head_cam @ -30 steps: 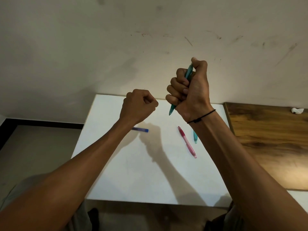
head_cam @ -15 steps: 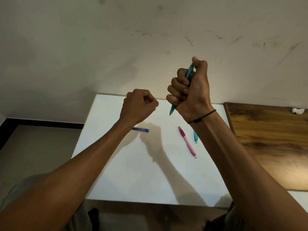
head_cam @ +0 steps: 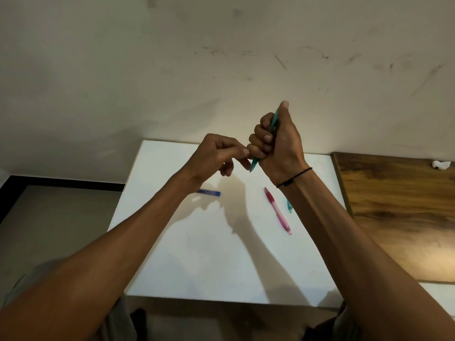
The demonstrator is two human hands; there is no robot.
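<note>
My right hand (head_cam: 280, 146) is raised above the white table (head_cam: 197, 254) and grips a teal pen (head_cam: 254, 164) in a fist. The thumb presses on the pen's top end and the tip points down out of the fist. My left hand (head_cam: 216, 156) is just left of it, fingers loosened and partly uncurled. Its fingertips lie beside the pen's lower tip and the right little finger, with nothing visibly held. On the table lie a pink pen (head_cam: 277, 211), a blue pen (head_cam: 209, 192) partly behind my left wrist, and a teal piece (head_cam: 289, 207) half hidden by my right forearm.
A wooden tabletop (head_cam: 406, 205) adjoins the white table on the right, with a small crumpled white scrap (head_cam: 441, 164) at its far edge. A scuffed wall stands right behind both tables. Floor lies to the left.
My left hand has moved right to the pen's tip and its fist has loosened. The right hand keeps its grip on the teal pen.
</note>
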